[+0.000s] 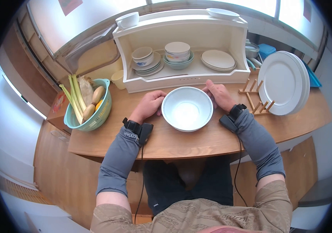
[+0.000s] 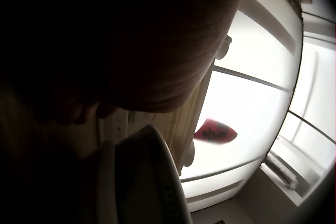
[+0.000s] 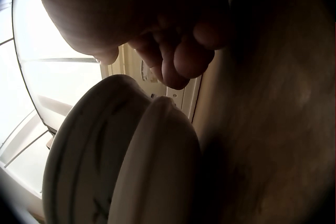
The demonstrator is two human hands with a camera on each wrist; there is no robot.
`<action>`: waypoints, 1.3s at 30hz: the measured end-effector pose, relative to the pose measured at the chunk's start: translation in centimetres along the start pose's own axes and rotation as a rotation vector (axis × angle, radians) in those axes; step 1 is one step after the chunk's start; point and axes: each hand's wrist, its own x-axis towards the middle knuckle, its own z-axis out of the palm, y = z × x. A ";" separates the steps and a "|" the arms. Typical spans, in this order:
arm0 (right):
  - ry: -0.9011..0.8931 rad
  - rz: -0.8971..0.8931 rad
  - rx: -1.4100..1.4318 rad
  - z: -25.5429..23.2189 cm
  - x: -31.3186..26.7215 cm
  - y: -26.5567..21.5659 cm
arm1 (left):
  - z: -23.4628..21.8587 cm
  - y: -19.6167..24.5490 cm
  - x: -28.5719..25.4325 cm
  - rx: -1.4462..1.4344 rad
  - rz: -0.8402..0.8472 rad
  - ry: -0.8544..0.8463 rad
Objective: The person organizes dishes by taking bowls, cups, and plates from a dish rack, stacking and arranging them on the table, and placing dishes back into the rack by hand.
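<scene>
A white bowl [image 1: 187, 108] with a thin patterned rim stands upright on the wooden table, its inside showing nothing in it. My left hand [image 1: 150, 105] rests at the bowl's left side, fingers loosely bent. On the other side lies my right hand [image 1: 219, 95], thumb up and fingers loosely curled, holding nothing. In the right wrist view the fingers of that hand [image 3: 157, 30] hang just beyond the bowl [image 3: 89, 150], where two layered edges show. The left wrist view is dark; the hand [image 2: 163, 56] is above the bowl's edge [image 2: 149, 177], and contact cannot be told.
Behind the bowl stands a white shelf [image 1: 185, 80] with stacked bowls and plates. A teal basket [image 1: 96, 122] of vegetables is at the left, beside a cream cup [image 1: 118, 79]. At the right, large white plates [image 1: 280, 83] stand upright by a wooden peg rack [image 1: 256, 106].
</scene>
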 end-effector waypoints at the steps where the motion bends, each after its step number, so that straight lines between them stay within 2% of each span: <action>1: -0.007 -0.001 -0.008 -0.1 0.0 0.0 | 0.0 0.0 0.0 0.019 0.000 0.003; 10: 0.068 0.014 -0.033 -0.3 -0.2 0.4 | -0.1 -0.7 0.5 0.043 0.027 0.006; 13: 0.165 -0.017 -0.049 -0.4 -0.1 0.2 | -0.1 -0.8 0.5 0.038 0.035 0.027; 15: 0.295 -0.129 -0.181 -0.8 0.4 -0.9 | 0.0 -1.0 0.6 0.021 0.044 0.031; 16: 0.302 -0.127 -0.190 -0.8 0.7 -2.3 | 0.0 -1.1 0.6 0.019 0.040 0.031; 18: 0.442 -0.259 -0.265 -1.3 2.3 -5.1 | 0.0 -1.1 0.8 0.017 0.037 0.023; 20: 0.478 -0.516 -0.580 -4.9 6.0 -6.5 | 0.1 -1.0 0.8 0.016 0.026 0.028; 22: 0.590 -0.762 -0.927 -7.0 8.2 -10.2 | 0.0 -1.1 0.9 0.001 0.022 0.024; 27: 0.668 -0.693 -1.018 -10.8 13.1 -16.1 | 0.1 -0.3 0.5 0.013 0.037 0.048; 29: 0.748 -0.643 -1.283 -12.4 14.6 -16.9 | 0.0 -0.7 0.8 -0.007 0.034 0.043; 30: 0.736 -0.645 -1.286 -13.3 15.5 -17.0 | 0.1 -0.8 0.8 -0.016 0.030 0.050; 32: 0.708 -0.451 -1.499 -14.7 16.9 -16.9 | 0.0 -0.7 0.7 -0.011 0.031 0.041; 33: 0.696 -0.456 -1.500 -14.7 17.1 -16.9 | 0.0 -0.8 0.7 -0.017 0.027 0.050; 35: 0.698 -0.238 -1.552 -14.6 17.7 -17.2 | 0.0 -0.8 0.7 -0.017 0.044 0.037; 36: 0.688 -0.245 -1.553 -14.4 17.8 -17.5 | 0.0 -0.9 0.7 -0.021 0.041 0.046; 38: 0.658 -0.057 -1.602 -13.9 18.0 -18.2 | 0.0 -0.9 0.9 -0.053 0.025 0.044; 39: 0.651 -0.065 -1.601 -13.8 18.1 -18.4 | 0.0 -0.9 0.9 -0.055 0.023 0.053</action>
